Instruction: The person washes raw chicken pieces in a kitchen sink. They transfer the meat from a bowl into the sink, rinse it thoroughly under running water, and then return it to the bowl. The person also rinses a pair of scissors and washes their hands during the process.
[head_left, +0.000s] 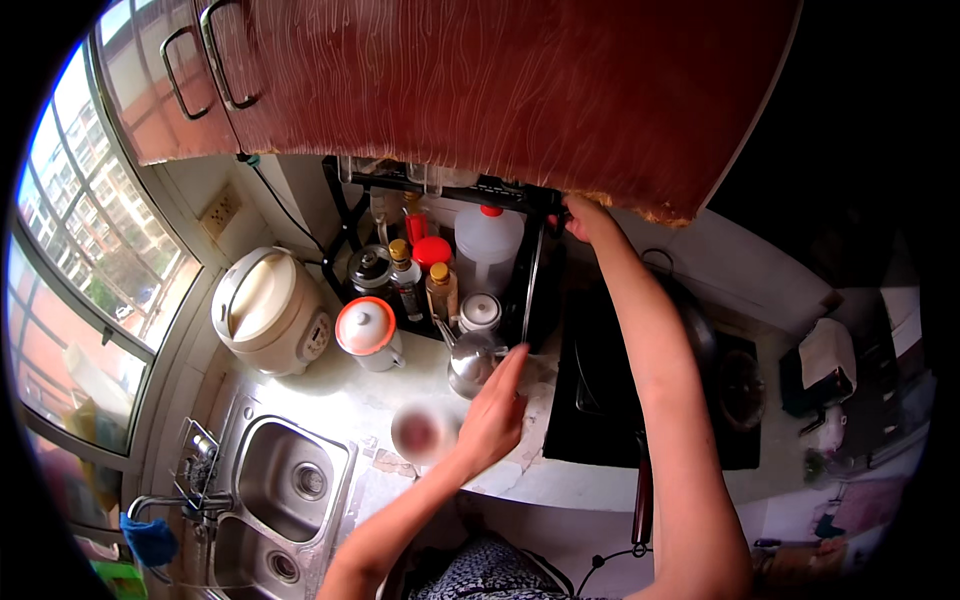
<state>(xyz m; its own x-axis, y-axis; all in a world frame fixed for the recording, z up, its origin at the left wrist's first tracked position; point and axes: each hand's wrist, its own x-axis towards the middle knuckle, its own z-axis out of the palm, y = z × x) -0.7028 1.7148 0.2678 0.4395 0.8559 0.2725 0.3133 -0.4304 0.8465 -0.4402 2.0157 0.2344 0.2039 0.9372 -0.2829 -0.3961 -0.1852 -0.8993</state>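
Note:
My left hand (495, 416) is over the counter beside a small stainless steel kettle (474, 367), fingers pointing up and away. A thin shiny strip (532, 285) runs up from its fingertips along the rack's side; whether the hand holds it, I cannot tell. My right hand (581, 219) reaches to the right end of a black metal rack (517, 196), just under the wall cabinet. Its fingers are partly hidden by dark parts there, so its grip is unclear. Close to my left forearm is a white cup (421, 433) with dark reddish contents, looking blurred.
A red wall cabinet (480, 97) hangs low overhead. Bottles, jars and a plastic jug (487, 244) crowd the rack. Left are a lidded enamel mug (367, 334), a rice cooker (270, 311) and a double sink (349, 469). A black cooktop (562, 427) with a pan lies beneath my right arm.

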